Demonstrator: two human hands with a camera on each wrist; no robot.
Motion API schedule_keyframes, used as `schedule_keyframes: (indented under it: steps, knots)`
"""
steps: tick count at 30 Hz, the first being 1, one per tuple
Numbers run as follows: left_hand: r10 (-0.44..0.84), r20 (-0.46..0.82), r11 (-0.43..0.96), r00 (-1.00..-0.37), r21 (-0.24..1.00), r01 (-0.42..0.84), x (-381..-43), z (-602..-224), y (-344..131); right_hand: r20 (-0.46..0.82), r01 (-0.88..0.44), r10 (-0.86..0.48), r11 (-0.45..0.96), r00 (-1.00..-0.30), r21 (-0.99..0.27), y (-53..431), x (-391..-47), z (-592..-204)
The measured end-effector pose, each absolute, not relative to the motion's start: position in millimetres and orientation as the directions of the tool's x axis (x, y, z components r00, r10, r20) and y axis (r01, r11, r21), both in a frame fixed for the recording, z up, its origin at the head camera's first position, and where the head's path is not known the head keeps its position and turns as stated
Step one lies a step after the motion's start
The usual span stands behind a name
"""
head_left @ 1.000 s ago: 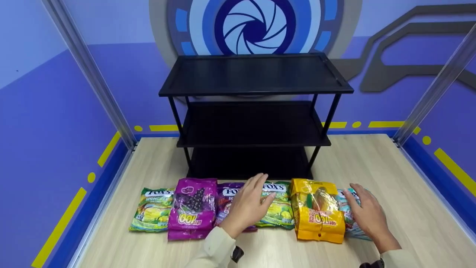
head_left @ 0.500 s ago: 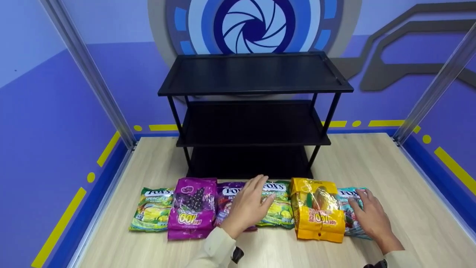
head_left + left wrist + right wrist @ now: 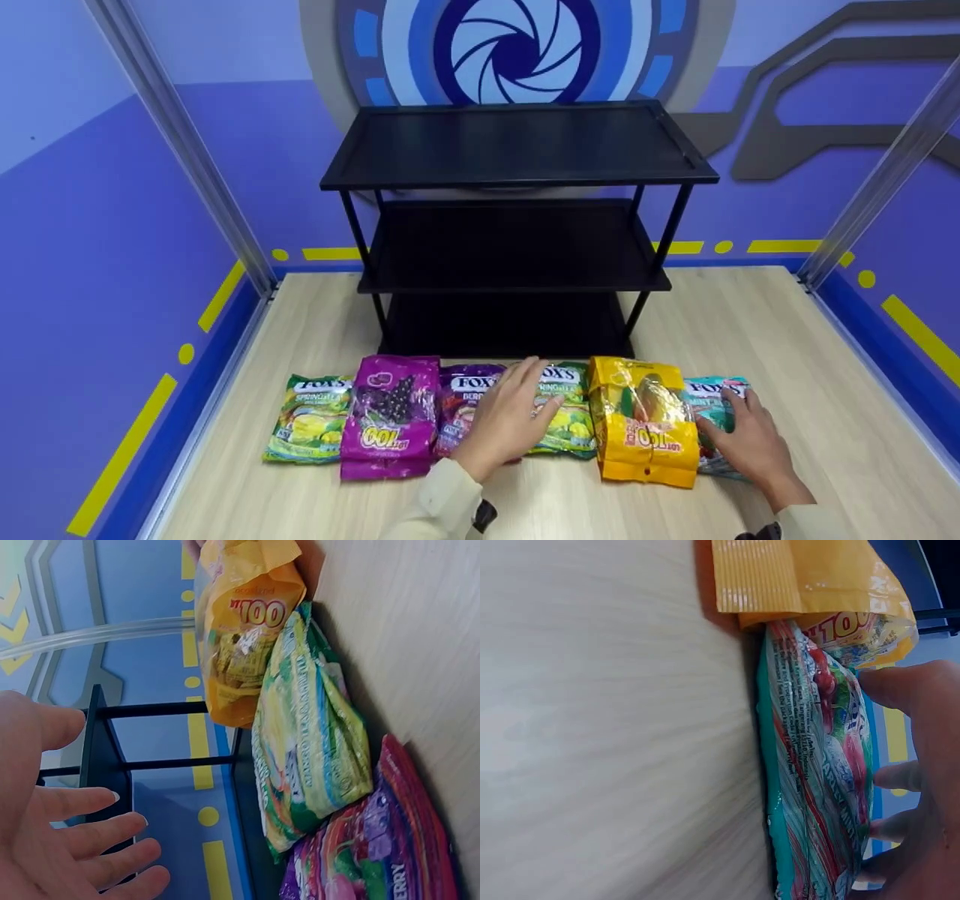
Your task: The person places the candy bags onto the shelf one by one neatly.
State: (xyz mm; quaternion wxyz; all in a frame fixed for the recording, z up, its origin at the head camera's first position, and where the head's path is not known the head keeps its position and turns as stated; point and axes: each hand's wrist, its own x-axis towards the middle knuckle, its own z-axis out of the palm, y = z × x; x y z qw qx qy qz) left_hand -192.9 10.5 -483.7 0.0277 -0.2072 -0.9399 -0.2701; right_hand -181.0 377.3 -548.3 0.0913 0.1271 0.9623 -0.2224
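My right hand [image 3: 754, 446] is over the teal Fox's candy bag [image 3: 711, 390] at the right end of a row. Its fingers are slightly bent and spread, with the fingertips right at the bag's upper face in the right wrist view. My left hand [image 3: 510, 416] is held over the purple Fox's berry bag [image 3: 454, 409] and a green Fox's bag [image 3: 576, 424], partly hiding both. In the left wrist view its fingers are extended, with nothing in them. Between the two hands lies a yellow mango candy bag [image 3: 649, 420].
A purple grape candy bag [image 3: 386, 424] and another green Fox's bag [image 3: 309, 420] make up the row's left end. Behind the row stands a black three-tier shelf [image 3: 517, 146] on the wooden table [image 3: 757, 330]. Blue printed walls [image 3: 225, 142] enclose the sides and back.
My right hand has shifted slightly rightward and lower over the teal bag, showing more of its printed front. The left hand has stayed nearly in place; the bags have not visibly moved.
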Motion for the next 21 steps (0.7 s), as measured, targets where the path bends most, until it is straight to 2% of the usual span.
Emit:
schedule_keyframes:
  steps: [9,17,21]
  knots:
    - [0.4,0.129,0.766,-0.907,0.496,0.409,-191.5,-486.8,20.0,-0.239,0.305,0.224,0.867,-0.945,-0.393,379.3,-182.1,-551.2]
    - [0.4,0.116,0.765,-0.909,0.505,0.401,-191.9,-488.1,21.4,-0.323,0.416,0.294,0.801,-0.9,-0.431,379.4,-184.0,-551.3]
    - [0.397,0.108,0.766,-0.911,0.509,0.394,-191.5,-487.9,21.4,-0.334,0.422,0.291,0.788,-0.897,-0.448,379.5,-184.3,-550.8]
